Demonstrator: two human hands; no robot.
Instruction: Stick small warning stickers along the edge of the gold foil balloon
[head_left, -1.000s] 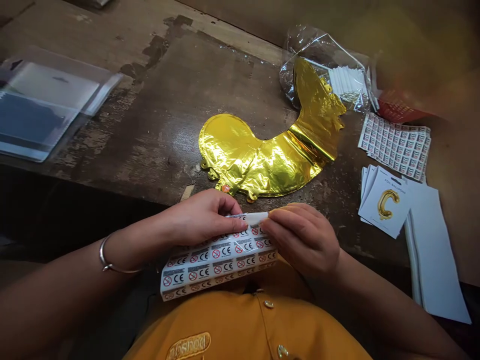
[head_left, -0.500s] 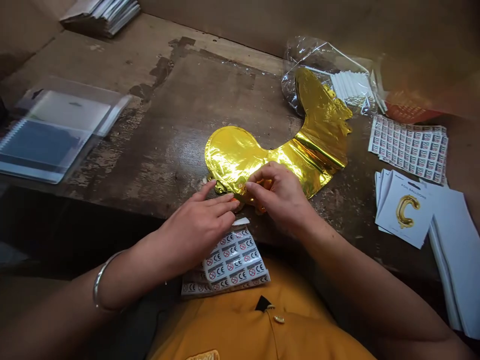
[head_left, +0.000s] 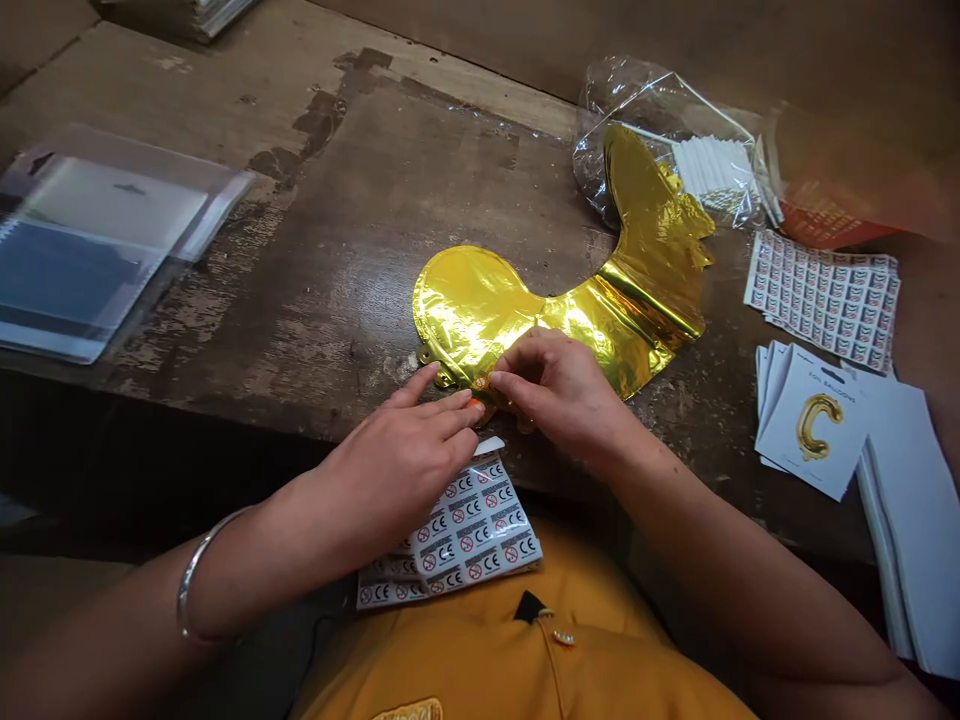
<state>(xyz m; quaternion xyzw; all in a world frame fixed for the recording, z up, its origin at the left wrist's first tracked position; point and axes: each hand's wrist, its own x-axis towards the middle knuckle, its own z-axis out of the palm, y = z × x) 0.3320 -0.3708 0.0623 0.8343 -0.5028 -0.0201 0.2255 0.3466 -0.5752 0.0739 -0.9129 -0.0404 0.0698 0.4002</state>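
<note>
A flat gold foil balloon (head_left: 469, 300) lies curved on the wooden table, its rounded end toward me. My left hand (head_left: 409, 445) is open, with its fingers stretched out and the tips resting at the balloon's near edge beside its small tabs. Thumb and forefinger of my right hand (head_left: 559, 390) are pinched over the same edge, at a small sticker (head_left: 481, 382) with a red mark that shows by the thumb tip. Below my hands, a sheet of CE warning stickers (head_left: 480, 535) rests on my lap, partly hidden by my left hand.
Clear plastic sleeves (head_left: 97, 260) lie at the left. At the back right are a clear bag (head_left: 622, 90) with white sticks (head_left: 712, 170) and a red basket (head_left: 825, 215). A printed sticker sheet (head_left: 825, 295) and balloon cards (head_left: 814, 420) lie at the right.
My hands stay at nearly the same spot on the balloon edge, with the right hand still pinched. The small sticker shows more clearly by the thumb. The view has shifted slightly.
</note>
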